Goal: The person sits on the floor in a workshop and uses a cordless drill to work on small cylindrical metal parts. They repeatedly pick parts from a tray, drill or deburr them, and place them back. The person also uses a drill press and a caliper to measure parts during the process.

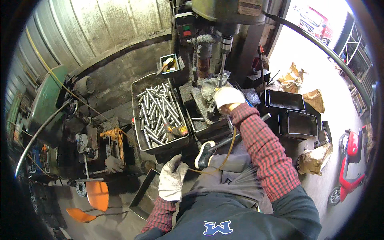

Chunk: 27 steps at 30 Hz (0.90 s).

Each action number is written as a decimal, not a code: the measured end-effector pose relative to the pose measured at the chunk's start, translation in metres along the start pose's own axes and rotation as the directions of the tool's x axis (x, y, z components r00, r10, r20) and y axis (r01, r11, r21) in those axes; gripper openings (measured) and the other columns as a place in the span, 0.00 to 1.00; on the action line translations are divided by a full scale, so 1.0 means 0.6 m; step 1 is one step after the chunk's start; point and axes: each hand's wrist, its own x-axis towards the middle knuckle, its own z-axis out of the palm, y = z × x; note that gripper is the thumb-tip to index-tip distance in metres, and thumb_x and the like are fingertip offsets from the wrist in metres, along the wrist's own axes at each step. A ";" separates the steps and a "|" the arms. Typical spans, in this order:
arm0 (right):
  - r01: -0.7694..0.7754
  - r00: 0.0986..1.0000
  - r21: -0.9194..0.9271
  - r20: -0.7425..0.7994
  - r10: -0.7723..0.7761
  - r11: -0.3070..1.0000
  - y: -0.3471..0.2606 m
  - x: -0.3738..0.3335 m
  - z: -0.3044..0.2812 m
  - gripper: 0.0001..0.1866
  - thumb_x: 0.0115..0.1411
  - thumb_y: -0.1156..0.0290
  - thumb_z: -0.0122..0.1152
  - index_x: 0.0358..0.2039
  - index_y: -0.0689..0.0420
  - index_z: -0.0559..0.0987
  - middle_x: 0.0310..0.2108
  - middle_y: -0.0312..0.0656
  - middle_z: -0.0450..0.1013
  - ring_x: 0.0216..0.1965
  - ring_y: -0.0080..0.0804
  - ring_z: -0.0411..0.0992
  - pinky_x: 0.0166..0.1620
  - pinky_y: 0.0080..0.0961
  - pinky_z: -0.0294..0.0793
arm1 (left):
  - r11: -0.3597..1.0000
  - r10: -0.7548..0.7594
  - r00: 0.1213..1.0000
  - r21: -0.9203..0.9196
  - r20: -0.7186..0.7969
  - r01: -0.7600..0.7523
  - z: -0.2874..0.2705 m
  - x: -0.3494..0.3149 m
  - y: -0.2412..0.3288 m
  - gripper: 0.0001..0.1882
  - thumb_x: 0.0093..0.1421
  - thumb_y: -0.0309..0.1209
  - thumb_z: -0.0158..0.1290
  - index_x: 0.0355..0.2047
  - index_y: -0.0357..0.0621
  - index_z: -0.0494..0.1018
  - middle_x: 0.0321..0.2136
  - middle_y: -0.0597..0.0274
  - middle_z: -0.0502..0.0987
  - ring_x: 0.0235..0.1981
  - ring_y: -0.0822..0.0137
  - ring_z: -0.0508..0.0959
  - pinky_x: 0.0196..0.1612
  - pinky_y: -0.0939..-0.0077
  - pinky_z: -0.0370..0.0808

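Note:
My right hand (pixel 230 98), in a white glove, is at the metal fixture (pixel 209 89) under the drill press chuck (pixel 227 43). It looks closed, but its fingers and whatever they grip are hidden. My left hand (pixel 173 180), in a greyish-white glove, hangs low in front of my body, fingers loosely extended and nothing visible in them. A brown hose (pixel 224 162) runs close beside it; contact cannot be made out. Ahead of this hand, a metal bin (pixel 138 130) holds many short metal rods (pixel 154 110). A yellow and red tool (pixel 177 130) lies on the rods.
Black metal trays (pixel 285 99) stand to the right, with sacks (pixel 314 160) and a red scooter (pixel 352 160) beyond. At left are a green machine (pixel 52 104) and an orange seat (pixel 97 196). A small blue tray (pixel 169 64) sits behind the bin. My shoe (pixel 204 154) is below the press.

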 end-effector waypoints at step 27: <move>-0.368 0.906 0.329 -0.081 0.415 0.870 0.032 -0.107 -0.077 0.34 0.79 0.41 0.52 0.44 0.64 0.87 0.39 0.65 0.83 0.47 0.66 0.82 0.48 0.58 0.78 | 0.998 -0.051 0.998 0.035 -0.028 0.052 -0.037 0.028 -0.060 0.24 0.71 0.27 0.68 0.65 0.35 0.80 0.53 0.51 0.87 0.52 0.63 0.86 0.59 0.68 0.83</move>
